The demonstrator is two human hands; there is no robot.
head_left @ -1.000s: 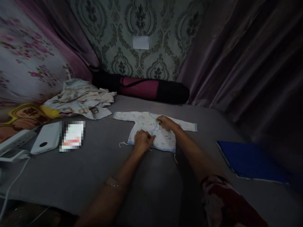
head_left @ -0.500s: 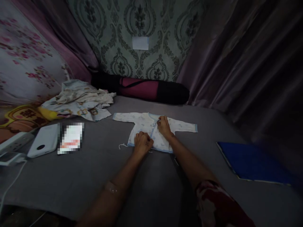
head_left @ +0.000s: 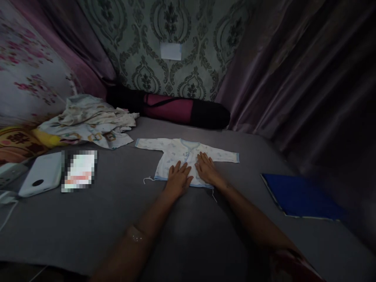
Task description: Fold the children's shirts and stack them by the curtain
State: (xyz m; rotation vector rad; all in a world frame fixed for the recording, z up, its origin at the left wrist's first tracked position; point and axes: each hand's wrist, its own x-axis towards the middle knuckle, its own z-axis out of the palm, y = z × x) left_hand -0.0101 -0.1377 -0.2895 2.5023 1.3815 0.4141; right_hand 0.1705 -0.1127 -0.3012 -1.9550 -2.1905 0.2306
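A white long-sleeved baby shirt (head_left: 189,156) with blue trim lies spread out mid-scene on the gray surface (head_left: 123,211), with the left hand (head_left: 178,181) and right hand (head_left: 208,170) both resting flat on its front, fingers extended and gripping nothing. Rumpled clothes (head_left: 94,119) and a white power bank (head_left: 44,172) lie to the left, a flat blue item (head_left: 299,196) to the right, and a long black-and-magenta bag (head_left: 170,109) along the far wall.

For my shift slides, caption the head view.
Left hand and right hand rest on a small white shirt spread on a grey sheet.
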